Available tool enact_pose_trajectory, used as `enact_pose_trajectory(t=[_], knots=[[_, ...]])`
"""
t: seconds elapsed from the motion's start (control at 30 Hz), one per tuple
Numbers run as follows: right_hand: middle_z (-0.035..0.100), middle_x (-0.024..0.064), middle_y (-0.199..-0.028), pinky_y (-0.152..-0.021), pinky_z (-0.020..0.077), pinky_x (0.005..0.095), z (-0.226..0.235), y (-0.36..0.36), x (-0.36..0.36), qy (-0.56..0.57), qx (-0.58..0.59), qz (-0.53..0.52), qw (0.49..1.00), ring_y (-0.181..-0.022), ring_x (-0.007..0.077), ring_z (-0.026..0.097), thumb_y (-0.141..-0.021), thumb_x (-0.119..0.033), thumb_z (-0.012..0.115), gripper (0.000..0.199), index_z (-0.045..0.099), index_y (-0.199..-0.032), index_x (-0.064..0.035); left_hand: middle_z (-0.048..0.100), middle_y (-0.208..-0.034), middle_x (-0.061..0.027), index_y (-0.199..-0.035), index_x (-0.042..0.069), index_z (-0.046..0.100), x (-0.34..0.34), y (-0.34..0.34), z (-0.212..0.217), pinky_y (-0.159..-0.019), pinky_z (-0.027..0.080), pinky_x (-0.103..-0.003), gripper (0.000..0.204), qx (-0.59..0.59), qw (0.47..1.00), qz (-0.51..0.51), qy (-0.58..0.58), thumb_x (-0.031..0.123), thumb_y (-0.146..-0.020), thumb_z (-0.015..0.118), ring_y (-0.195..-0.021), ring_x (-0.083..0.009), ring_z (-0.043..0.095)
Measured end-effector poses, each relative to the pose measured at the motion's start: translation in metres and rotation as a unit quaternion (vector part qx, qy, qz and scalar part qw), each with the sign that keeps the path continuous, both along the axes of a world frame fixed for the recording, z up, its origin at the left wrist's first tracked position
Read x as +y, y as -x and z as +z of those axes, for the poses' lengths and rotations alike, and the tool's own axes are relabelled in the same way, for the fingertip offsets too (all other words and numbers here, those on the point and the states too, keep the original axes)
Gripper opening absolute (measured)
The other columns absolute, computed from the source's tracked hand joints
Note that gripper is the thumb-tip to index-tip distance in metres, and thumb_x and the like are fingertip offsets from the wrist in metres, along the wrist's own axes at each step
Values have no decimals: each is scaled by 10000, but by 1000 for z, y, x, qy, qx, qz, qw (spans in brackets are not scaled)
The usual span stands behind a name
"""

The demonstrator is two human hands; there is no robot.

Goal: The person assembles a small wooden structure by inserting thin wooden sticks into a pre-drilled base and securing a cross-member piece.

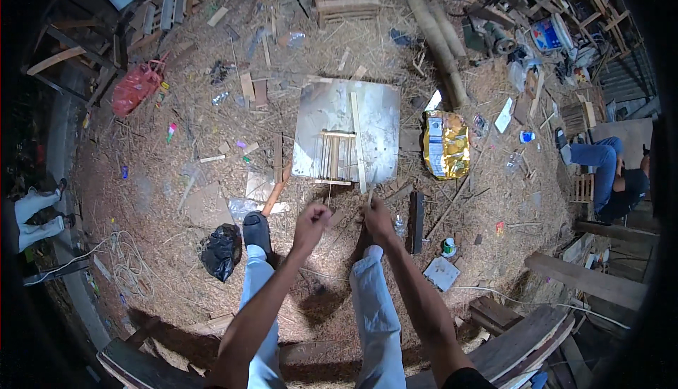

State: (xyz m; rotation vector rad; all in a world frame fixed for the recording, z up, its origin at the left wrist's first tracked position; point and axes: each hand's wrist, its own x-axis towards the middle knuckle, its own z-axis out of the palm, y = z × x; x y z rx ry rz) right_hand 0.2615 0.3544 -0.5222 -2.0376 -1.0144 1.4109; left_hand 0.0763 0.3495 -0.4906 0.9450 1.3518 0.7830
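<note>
My left hand [311, 226] is closed in a pinch at the lower end of a thin stick [330, 195], which points up toward the board. My right hand [378, 221] is closed around a short, narrow, light-coloured piece [370, 195]; whether it is a blade or a strip of wood I cannot make out. Just beyond both hands lies a worn grey-white board [381, 127] on the ground. On it rests a small frame of thin wooden slats [335, 157] between two crossbars. A long pale wooden strip [357, 134] lies beside the frame, slightly slanted.
Wood shavings and scraps cover the ground. A gold and silver foil packet [446, 146] lies right of the board, with a dark wooden block [417, 221] nearer me. A black plastic bag [221, 252] is by my left foot. Other people sit at the right [613, 170] and stand at the left [37, 219].
</note>
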Motion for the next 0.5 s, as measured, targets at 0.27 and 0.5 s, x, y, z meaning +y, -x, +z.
enact_pose_trajectory(t=[0.27, 0.5], knots=[[639, 200, -808, -741, 479, 423, -31, -4, 120, -298, -361, -26, 884, -768, 381, 601, -809, -109, 542, 254, 600, -1034, -8, 588, -731, -14, -896, 44, 600, 94, -34, -47, -620, 444, -240, 75, 52, 999, -7, -2, 103, -852, 607, -646, -84, 525], [649, 158, -833, -669, 467, 335, -32, 23, 96, -200, 1, -45, 979, -735, 256, 610, -849, -200, 610, 273, 624, -934, 60, 633, -753, -53, -856, 24, 619, 104, -44, -48, -668, 457, -261, 99, 107, 992, -26, -67, 110, -819, 652, -692, -95, 550]])
